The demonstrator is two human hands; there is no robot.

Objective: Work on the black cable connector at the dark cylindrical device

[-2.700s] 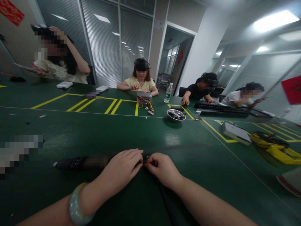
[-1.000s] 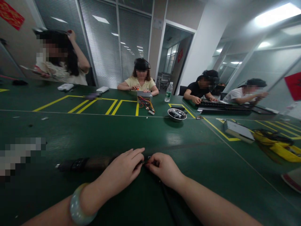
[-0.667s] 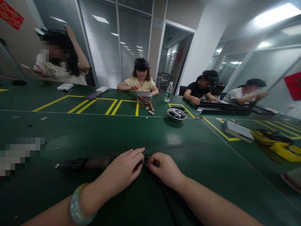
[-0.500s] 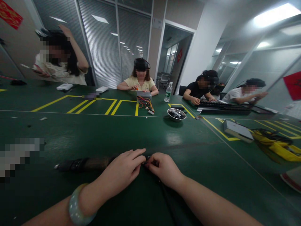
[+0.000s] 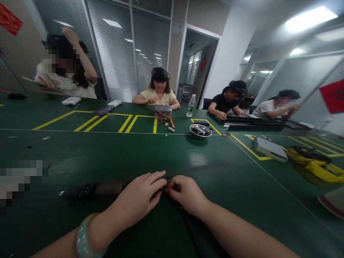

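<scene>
A long cylindrical tool with a metal tip, looking like an electric screwdriver (image 5: 88, 190), lies across the green table in front of me, tip to the left. My left hand (image 5: 145, 193), a bangle on its wrist, is curled over the tool's right end and hides it. Close against its fingertips, my right hand (image 5: 186, 191) pinches something small at that end; the fingers cover what it is. A dark cable (image 5: 190, 224) runs from beneath my right hand towards the table's near edge.
Beyond the hands stand a metal bowl (image 5: 200, 131) with dark parts, a water bottle (image 5: 191, 106) and a box with coloured wires (image 5: 164, 115). To the right are a flat grey box (image 5: 270, 148) and a yellow bag (image 5: 322, 171). Several people work across the table.
The view has shifted slightly. Both my hands keep their places at the tool's right end, with only small finger movement. A co-worker's raised arm at far left has moved a little.
</scene>
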